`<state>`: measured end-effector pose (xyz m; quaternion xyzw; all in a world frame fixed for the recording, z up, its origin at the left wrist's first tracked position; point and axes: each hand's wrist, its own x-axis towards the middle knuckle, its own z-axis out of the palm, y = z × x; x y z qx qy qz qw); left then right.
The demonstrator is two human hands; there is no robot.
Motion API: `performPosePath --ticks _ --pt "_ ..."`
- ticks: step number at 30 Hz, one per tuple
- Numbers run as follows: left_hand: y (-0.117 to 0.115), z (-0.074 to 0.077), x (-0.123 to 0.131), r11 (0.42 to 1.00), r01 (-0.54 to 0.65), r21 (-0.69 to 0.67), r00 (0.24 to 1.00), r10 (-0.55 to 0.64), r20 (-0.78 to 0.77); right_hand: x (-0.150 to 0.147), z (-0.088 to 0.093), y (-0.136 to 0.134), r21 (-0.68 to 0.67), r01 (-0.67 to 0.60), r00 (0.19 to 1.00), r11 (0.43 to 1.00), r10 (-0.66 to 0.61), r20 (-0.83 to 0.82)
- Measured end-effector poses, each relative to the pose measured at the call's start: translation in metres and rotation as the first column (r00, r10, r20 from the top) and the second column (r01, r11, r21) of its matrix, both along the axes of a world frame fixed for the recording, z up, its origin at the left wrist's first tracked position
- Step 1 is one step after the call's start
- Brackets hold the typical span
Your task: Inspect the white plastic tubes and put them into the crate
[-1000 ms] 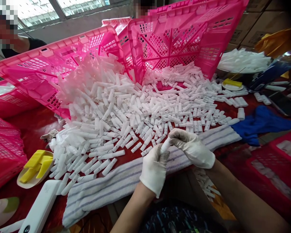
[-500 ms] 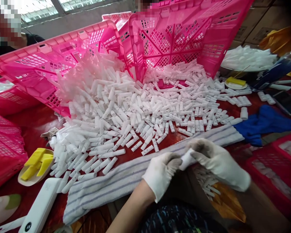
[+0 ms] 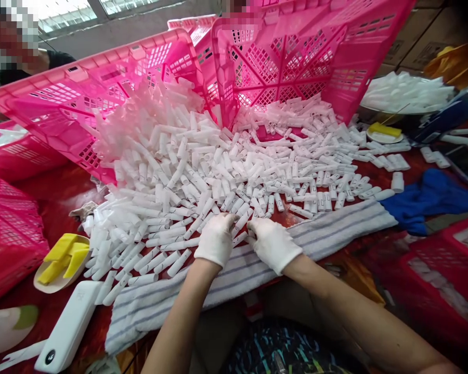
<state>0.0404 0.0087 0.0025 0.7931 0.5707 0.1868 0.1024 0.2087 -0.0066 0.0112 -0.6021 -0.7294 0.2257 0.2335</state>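
Observation:
Both my hands wear white gloves and are at the front edge of a large heap of short white plastic tubes point(image 3: 203, 171), many with dark printed marks. My left hand point(image 3: 215, 240) has its fingers bent and its fingertips beside a marked tube point(image 3: 242, 220). Facing it from the other side, my right hand point(image 3: 275, 244) has thumb and fingers a little apart, near the same tube and another marked tube point(image 3: 239, 238) below it. Neither hand visibly lifts a tube. Under my hands, a striped towel point(image 3: 156, 306) runs along the table edge.
Pink crates point(image 3: 281, 57) lie tipped behind the heap. At left are a dish of yellow pieces point(image 3: 64, 254) and a white device point(image 3: 68, 327). To the right are a blue cloth point(image 3: 432, 197), a bowl of white pieces point(image 3: 407, 93) and a red crate point(image 3: 444, 270). Another person is at upper left.
The white tube that both hands held above the towel no longer shows in them. Both hands have moved forward and left to the heap's front edge.

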Motion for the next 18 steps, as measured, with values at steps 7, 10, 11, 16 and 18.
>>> performPosePath --ticks 7,10,11,16,18 --pt "0.023 0.009 0.041 0.976 -0.126 -0.177 0.969 0.083 -0.231 0.020 -0.022 0.013 0.095 0.101 0.951 0.990 -0.124 0.283" --pt "0.027 0.013 0.065 0.976 -0.126 -0.176 0.939 0.060 -0.338 0.041 -0.023 0.016 0.155 0.223 0.972 0.962 -0.231 0.035" --pt "0.027 0.013 0.072 0.984 -0.103 -0.147 0.936 0.046 -0.350 0.047 -0.022 0.017 0.136 0.262 0.965 0.955 -0.257 -0.056" --pt "0.031 0.009 0.092 0.991 -0.018 -0.132 0.967 -0.016 -0.256 0.061 -0.022 0.017 0.032 0.310 0.902 0.950 -0.283 -0.327" --pt "0.032 0.008 0.094 0.988 -0.040 -0.148 0.973 0.005 -0.233 0.062 -0.022 0.017 -0.013 0.340 0.857 0.940 -0.315 -0.408"
